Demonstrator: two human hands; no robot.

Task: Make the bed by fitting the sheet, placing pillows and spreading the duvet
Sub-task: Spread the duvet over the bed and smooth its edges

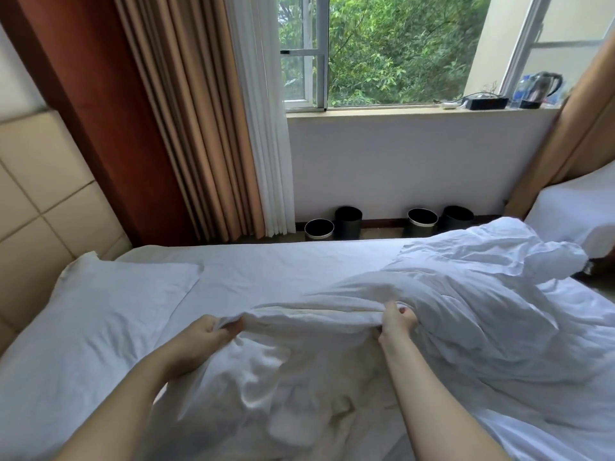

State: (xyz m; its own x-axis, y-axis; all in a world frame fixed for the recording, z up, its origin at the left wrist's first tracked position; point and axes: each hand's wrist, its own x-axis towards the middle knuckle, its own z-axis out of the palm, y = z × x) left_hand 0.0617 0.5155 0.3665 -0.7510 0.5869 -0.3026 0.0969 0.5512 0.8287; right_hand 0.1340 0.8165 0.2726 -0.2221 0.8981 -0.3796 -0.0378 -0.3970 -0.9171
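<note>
One left hand (206, 331), one right hand (397, 319), one white duvet (466, 311), one pillow (100, 311), one sheet (283, 267), four black bins (318, 228) (348, 222) (422, 222) (457, 218), one kettle (540, 89)

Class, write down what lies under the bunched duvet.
The duvet, gripped by the left hand and right hand, lies on the white sheet, visible beyond it. Whatever sits directly beneath is covered.

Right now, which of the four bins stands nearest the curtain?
The short, silver-rimmed bin at the row's left end, beside the white curtain; its taller neighbour stands farther.
</note>
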